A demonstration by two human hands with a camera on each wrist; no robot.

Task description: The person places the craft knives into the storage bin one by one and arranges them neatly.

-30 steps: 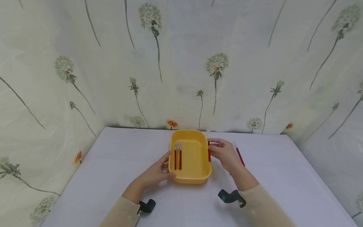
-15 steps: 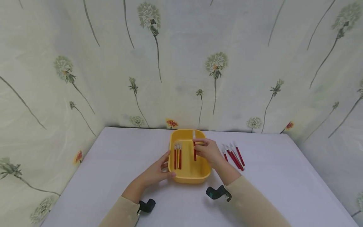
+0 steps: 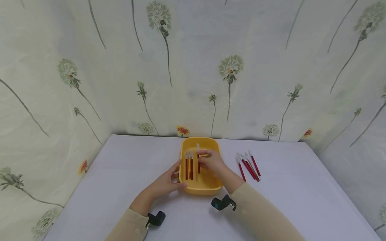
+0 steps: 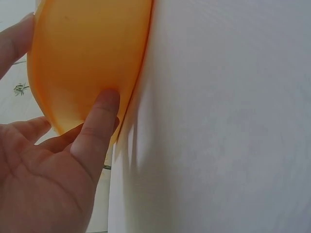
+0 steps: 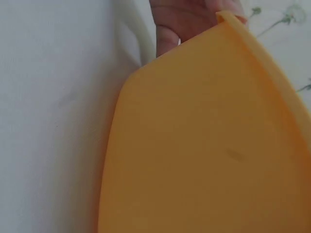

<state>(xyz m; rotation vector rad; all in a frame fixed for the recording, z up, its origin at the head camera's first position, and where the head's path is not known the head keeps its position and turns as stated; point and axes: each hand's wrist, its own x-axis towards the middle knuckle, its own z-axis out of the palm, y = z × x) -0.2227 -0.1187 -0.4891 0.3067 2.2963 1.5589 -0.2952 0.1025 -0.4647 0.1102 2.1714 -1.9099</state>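
Observation:
A yellow plastic tub (image 3: pixel 202 191) stands on the table in the head view. At its left front corner my left hand (image 3: pixel 166 182) grips it, thumb at the rim and fingers against the outer wall (image 4: pixel 92 58). Over the tub's inside, my right hand (image 3: pixel 213 164) pinches a red-handled paintbrush (image 3: pixel 199 167), bristle end pointing away from me. Left of that brush, several paintbrushes (image 3: pixel 189 169) lie side by side on the tub floor. The right wrist view shows the tub's outer wall (image 5: pixel 204 136) and part of the left hand (image 5: pixel 187 17); the right hand is hidden there.
More red-handled paintbrushes (image 3: pixel 248 167) lie in a loose fan on the table right of the tub, beyond the right forearm. The white-covered table (image 3: pixel 144 150) meets a flower-patterned backdrop (image 3: pixel 193 67) at its back edge.
My right hand has carried the paintbrush leftward from the tub's right rim to beside the brushes inside. The loose brushes on the table have come into fuller view. The left hand has stayed put.

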